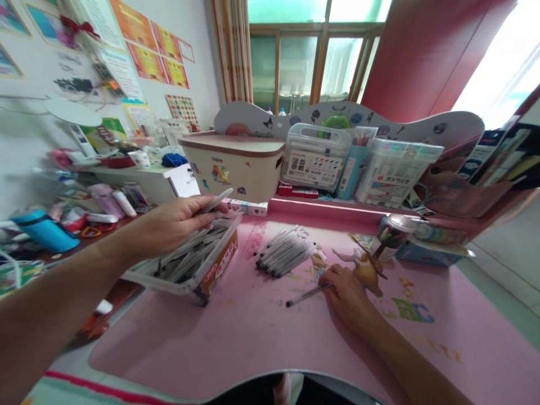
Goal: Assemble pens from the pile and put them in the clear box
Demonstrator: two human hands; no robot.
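Observation:
My left hand (185, 220) is closed around a pen (217, 200), a translucent one, held above a clear plastic box (198, 275). Many similar pens lie jumbled inside that box, which has a brown printed label on its side. On the pink desk (253, 337), my right hand (343, 292) rests with its fingers closed on the end of a black-capped gel pen (306, 295). The cap of this pen points left. Between the hands, a pile of gel pens (284, 252) lies side by side, black caps toward me.
Along the back stand a beige lidded bin (236, 166), a clear marker case (316, 157) and a pen set box (392, 174). At the right are a jar (394, 236) and a blue box (430, 251). A cluttered side table (93, 225) adjoins the left.

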